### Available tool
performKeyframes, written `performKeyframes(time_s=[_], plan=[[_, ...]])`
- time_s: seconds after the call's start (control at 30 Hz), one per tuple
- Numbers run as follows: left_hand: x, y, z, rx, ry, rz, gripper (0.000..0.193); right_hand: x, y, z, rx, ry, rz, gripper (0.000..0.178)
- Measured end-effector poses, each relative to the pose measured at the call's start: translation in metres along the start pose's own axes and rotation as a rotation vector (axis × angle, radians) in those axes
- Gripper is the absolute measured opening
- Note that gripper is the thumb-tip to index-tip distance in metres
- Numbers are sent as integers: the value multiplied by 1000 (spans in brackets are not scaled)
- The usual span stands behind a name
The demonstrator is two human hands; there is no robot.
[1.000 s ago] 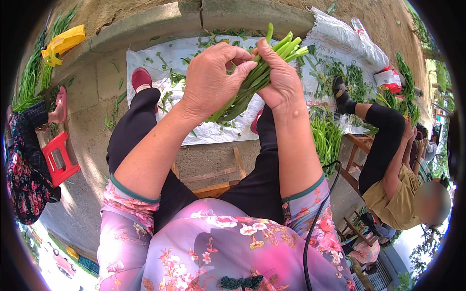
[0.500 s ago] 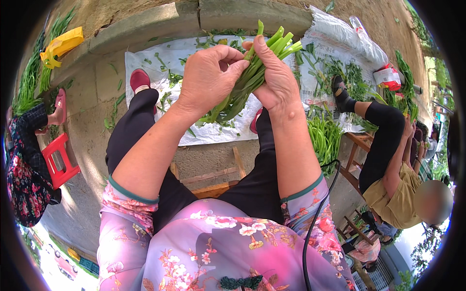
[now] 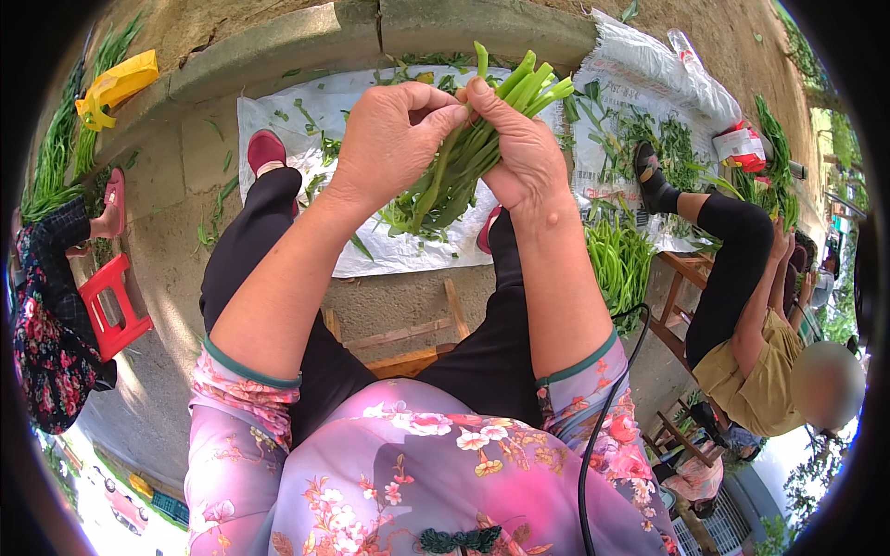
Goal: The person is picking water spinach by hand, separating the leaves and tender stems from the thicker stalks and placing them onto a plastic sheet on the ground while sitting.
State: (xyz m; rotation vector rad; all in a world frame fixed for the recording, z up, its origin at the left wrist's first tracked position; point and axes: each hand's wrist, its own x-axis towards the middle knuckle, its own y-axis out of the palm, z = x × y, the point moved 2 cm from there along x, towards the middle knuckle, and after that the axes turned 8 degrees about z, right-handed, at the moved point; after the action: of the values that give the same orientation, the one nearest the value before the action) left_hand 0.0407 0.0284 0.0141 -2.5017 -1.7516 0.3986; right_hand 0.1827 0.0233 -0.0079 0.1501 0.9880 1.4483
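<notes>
1. Grey concrete ground (image 3: 181,208), w/ pale stone kerb (image 3: 482,28) along far edge.
2. Creased white plastic sheet (image 3: 371,263), flat on ground, below & beyond the hands.
3. Seated co-worker (image 3: 746,371) in khaki top & black trousers, far R.
4. Red plastic stool (image 3: 130,332), far L.
5. Heap of bright green stalks (image 3: 619,264), just R of the R forearm in view.
6. Bundle of long green leafy stalks (image 3: 459,167), held up over the sheet, tilted: pale cut ends up & R, leaves drooping down & L.
7. R hand (image 3: 527,148) wrapped round bundle, thumb across stalks nr cut ends.
8. L hand (image 3: 385,139) curled, thumb & forefinger close tog. at bundle's L side; can't tell if a stalk's btwn tips.
9. Crumpled yellow plastic bag (image 3: 119,85), on greens, upper L.
10. Small green leaf scraps (image 3: 329,148), scattered on sheet.
</notes>
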Motion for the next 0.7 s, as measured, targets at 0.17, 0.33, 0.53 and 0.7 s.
performKeyframes(time_s=[0.17, 0.33, 0.53, 0.7], plan=[[2, -6, 3, -34, -17, 37, 16, -2, 2, -2, -3, 28, 25, 21], [1, -6, 0, 55, -56, 43, 13, -2, 3, -5, -14, 34, 14, 20], [-1, -4, -2, 87, -30, 2, 12, -3, 6, -6, -8, 44, 15, 19], [-1, -3, -3, 110, -27, -8, 12, -2, 5, -6, -18, 47, 18, 18]])
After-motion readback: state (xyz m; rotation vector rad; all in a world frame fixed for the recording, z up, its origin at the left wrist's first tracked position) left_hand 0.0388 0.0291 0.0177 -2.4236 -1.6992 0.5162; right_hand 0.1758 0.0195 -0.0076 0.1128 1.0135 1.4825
